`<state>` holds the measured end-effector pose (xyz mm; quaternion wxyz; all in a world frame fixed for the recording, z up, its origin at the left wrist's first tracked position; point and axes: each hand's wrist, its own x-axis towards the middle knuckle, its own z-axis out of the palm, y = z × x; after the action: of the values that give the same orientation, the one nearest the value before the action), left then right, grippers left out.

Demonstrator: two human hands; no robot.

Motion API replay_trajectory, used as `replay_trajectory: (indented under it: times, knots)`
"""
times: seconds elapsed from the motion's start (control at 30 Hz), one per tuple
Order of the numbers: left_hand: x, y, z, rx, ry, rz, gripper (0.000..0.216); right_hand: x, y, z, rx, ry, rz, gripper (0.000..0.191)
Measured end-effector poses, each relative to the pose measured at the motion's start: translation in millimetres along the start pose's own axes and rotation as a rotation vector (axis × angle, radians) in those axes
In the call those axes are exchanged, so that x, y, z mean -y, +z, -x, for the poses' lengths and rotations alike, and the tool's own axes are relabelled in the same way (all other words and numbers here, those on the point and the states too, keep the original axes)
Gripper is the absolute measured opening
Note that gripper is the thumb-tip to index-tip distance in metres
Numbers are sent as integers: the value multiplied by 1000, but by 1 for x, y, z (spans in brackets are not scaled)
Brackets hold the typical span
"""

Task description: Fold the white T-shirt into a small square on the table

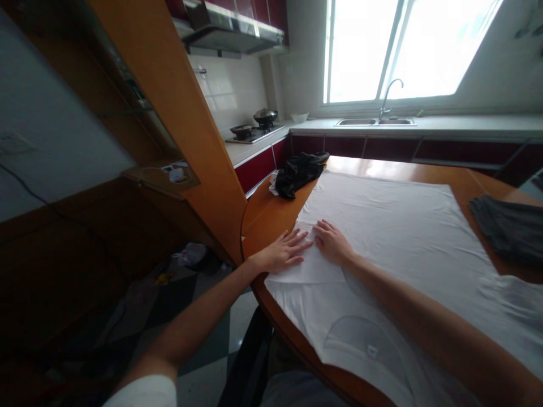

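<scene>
A white T-shirt [394, 226] lies spread over the wooden table [271, 223], its neckline with a small label toward me. The sleeve on the left is folded inward over the body. My left hand [284, 252] rests flat on that sleeve, fingers spread and pointing right. Close beside it, my right hand [333, 243] presses on the shirt with its fingers curled slightly and together. Whether cloth is pinched under the right fingertips is hidden.
A black bundle [301, 172] sits at the table's far left, and dark grey folded cloth [509, 229] at the right. Behind are a counter with a sink [375, 121], a stove [254, 134] with pans, and a window. A wooden cabinet [199, 141] stands at the left.
</scene>
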<state>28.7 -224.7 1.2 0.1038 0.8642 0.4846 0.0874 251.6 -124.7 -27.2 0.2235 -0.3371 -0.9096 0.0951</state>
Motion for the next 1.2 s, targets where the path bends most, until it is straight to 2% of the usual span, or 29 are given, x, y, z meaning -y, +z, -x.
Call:
replay_trajectory:
  times: [0.23,0.47,0.57,0.63,0.73,0.8,0.83,0.93,1.03,1.2]
  knots:
    - [-13,1,43,67,29,-15,56,-1,1,0,0,8,6,41]
    - [-28,-6,72,62,65,23,58,3,-2,0,-8,5,7,40]
    - [-30,-14,75,84,69,73,56,4,-5,0,-7,-3,-4,39]
    - [-26,-23,66,58,56,127,53,5,-5,0,-4,-1,-4,38]
    - [-14,-33,34,-115,-13,176,52,5,-4,-1,-5,-2,9,37]
    - [-3,-30,6,-222,-54,169,54,4,-4,-1,-6,-6,16,36]
    - [2,-25,-7,-238,-67,156,55,4,-4,0,-9,-6,19,36]
    - [15,-4,-34,-199,-130,85,57,4,-4,0,-12,-1,18,37]
    - [22,14,-42,-143,-154,10,56,4,-4,0,-1,-1,0,39]
    - [26,17,-39,-103,-151,-34,58,3,-4,0,8,17,-5,40]
